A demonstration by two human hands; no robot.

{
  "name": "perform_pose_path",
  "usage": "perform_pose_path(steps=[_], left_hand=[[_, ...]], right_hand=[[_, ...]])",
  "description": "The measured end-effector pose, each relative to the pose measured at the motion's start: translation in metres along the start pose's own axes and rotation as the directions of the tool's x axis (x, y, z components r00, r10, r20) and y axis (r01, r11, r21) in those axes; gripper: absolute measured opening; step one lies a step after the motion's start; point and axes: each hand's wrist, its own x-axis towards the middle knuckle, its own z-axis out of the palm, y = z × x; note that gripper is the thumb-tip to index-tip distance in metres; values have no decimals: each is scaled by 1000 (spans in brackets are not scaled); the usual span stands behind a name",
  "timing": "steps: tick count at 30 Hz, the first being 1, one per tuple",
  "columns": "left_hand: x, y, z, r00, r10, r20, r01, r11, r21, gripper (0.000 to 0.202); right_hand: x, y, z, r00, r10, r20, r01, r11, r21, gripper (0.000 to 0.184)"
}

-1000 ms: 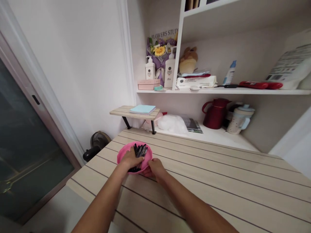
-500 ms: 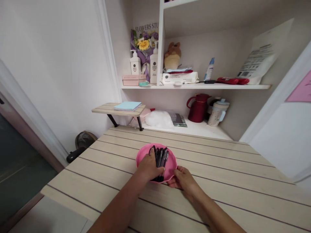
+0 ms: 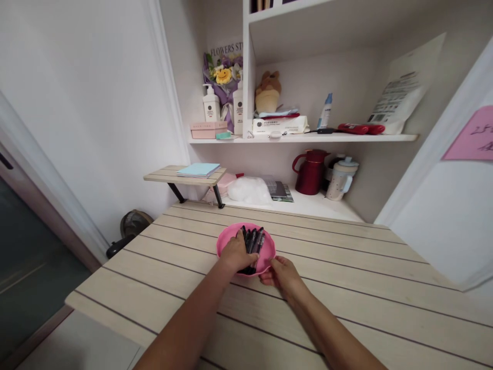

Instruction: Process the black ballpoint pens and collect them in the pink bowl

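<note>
A pink plate point(image 3: 268, 252) with a wavy rim sits on the slatted wooden table point(image 3: 339, 303). Several black pens point(image 3: 254, 241) lie side by side in it. My left hand point(image 3: 234, 253) reaches over the plate's left side, its fingers and thumb closed around the pens. At the lower right rim my right hand point(image 3: 283, 272) pinches the plate, thumb on top and fingers beneath the edge.
A small raised shelf point(image 3: 169, 174) with light-blue paper point(image 3: 198, 169) stands at the table's back left. Behind are a white plastic bag point(image 3: 249, 190), a red jug point(image 3: 311, 172) and a cream tumbler point(image 3: 341, 180). A wall shelf point(image 3: 308, 138) holds bottles and boxes.
The plate has shifted slightly away from me, with both hands moving along with it. My grip on the pens and the rim looks the same. The camera view has turned a little.
</note>
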Motion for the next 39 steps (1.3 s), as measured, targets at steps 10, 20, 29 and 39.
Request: perform_pose_path(steps=[10,20,29,39], left_hand=[[29,5,-1,998,-56,-30,59,993,105,100],[29,7,0,994,-103,-42,108,982,152,101],[-32,22,-12,932,218,-291,-279,942,-186,45],[-82,29,-5,971,65,-228,-221,593,-774,42]], right_hand=[[3,-8,3,996,-81,32,75,986,146,23],[-71,11,-15,971,29,236,-6,995,-96,37],[-126,20,-51,968,-117,221,172,954,-246,34],[-137,-40,-65,830,-548,-101,547,836,-38,40]])
